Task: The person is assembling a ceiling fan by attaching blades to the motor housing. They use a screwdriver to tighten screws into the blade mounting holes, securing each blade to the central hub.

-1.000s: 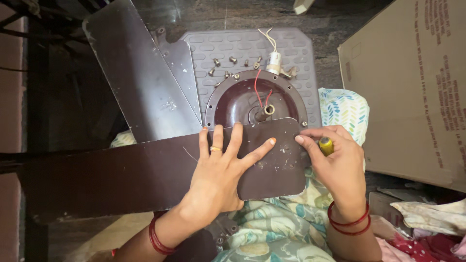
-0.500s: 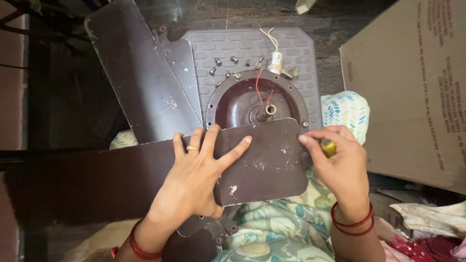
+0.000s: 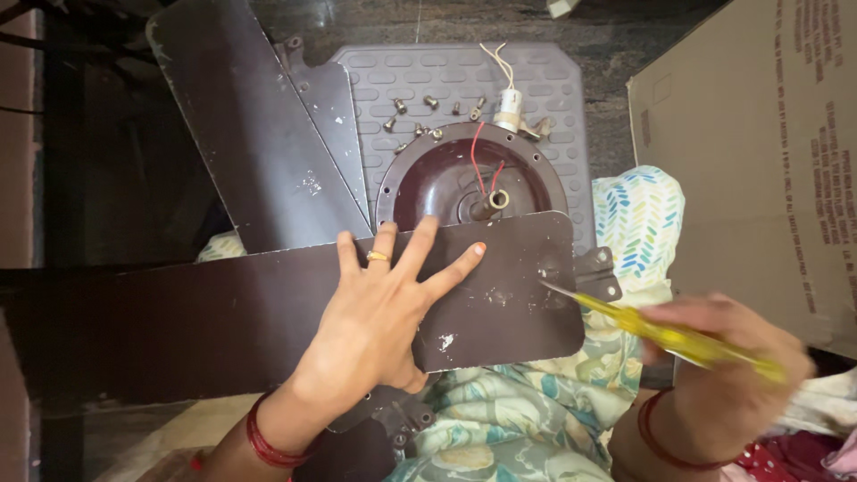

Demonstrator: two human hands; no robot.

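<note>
Nearest, the right hand (image 3: 723, 357) is wrapped around a yellow screwdriver (image 3: 661, 332), its shaft slanting up-left, tip at the blade's (image 3: 268, 312) right end. The left hand (image 3: 379, 312) lies flat, fingers spread, on that blade, which runs left-right across the lap. Beyond sit the motor (image 3: 446, 183), loose screws (image 3: 428, 107) and a cardboard box (image 3: 759, 152) crowding the right.

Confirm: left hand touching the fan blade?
Touching. Head view shows the left hand pressed flat on the fan blade, fingers spread, with no gap under palm or fingers.
</note>
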